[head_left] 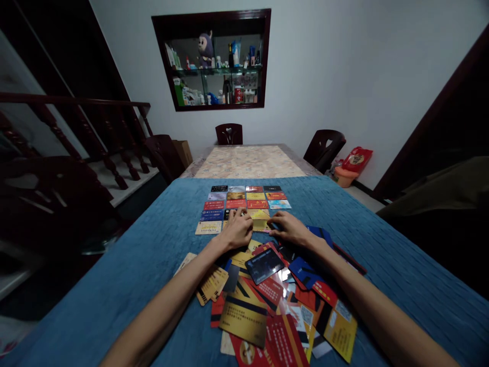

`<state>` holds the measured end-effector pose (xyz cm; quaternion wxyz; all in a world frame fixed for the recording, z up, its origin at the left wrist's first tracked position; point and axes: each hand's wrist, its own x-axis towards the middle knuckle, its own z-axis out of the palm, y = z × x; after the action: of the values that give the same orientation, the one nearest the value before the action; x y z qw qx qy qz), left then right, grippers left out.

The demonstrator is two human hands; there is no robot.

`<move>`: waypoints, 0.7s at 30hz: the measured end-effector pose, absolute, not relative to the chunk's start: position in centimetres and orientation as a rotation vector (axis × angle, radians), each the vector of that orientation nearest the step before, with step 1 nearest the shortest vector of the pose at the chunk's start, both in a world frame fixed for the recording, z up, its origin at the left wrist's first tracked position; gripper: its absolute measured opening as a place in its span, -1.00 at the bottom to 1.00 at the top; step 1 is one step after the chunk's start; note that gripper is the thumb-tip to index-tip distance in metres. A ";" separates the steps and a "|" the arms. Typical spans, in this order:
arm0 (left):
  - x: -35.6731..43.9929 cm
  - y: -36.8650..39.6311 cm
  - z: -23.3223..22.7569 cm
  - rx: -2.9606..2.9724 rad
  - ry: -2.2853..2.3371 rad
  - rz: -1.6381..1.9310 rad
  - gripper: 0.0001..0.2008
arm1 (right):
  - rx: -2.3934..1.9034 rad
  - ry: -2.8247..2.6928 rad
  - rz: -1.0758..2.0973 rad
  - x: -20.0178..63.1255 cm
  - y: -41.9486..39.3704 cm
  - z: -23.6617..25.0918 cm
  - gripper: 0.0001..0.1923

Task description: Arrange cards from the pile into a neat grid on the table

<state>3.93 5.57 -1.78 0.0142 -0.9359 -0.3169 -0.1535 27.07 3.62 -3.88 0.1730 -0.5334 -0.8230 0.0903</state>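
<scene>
Several plastic cards lie in neat rows (244, 201) on a blue tablecloth (153, 255). A loose heap of cards (275, 300) is spread nearer to me, between my forearms. My left hand (237, 230) rests palm down on the front row, fingers curled over a card there. My right hand (289, 228) lies beside it, fingertips touching a yellow card (261, 220) at the row's edge. Whether either hand grips a card is hidden by the fingers.
A patterned table (248, 160) stands beyond the blue cloth, with dark chairs (229, 133) around it. A wall cabinet (214, 61) holds bottles and a plush toy. A stair railing (76, 127) runs at left; a red bag (356, 159) sits at right.
</scene>
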 end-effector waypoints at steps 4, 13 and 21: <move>3.9 5.5 -1.7 -2.914 -0.979 -0.456 -0.87 | -1.505 -2.332 0.248 27.0 3.6 -4.0 -0.68; 3.9 5.3 -1.6 -2.933 -0.965 -0.466 -0.87 | -1.474 -2.329 0.230 27.1 3.9 -4.6 -0.69; 3.9 5.4 -1.9 -2.895 -0.939 -0.424 -0.86 | -1.461 -2.365 0.252 27.2 3.9 -4.4 -0.71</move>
<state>3.86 5.44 -1.88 0.0345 -0.9415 -0.3054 -0.1380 27.22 3.87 -4.44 0.1742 -0.5153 -0.8344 0.0890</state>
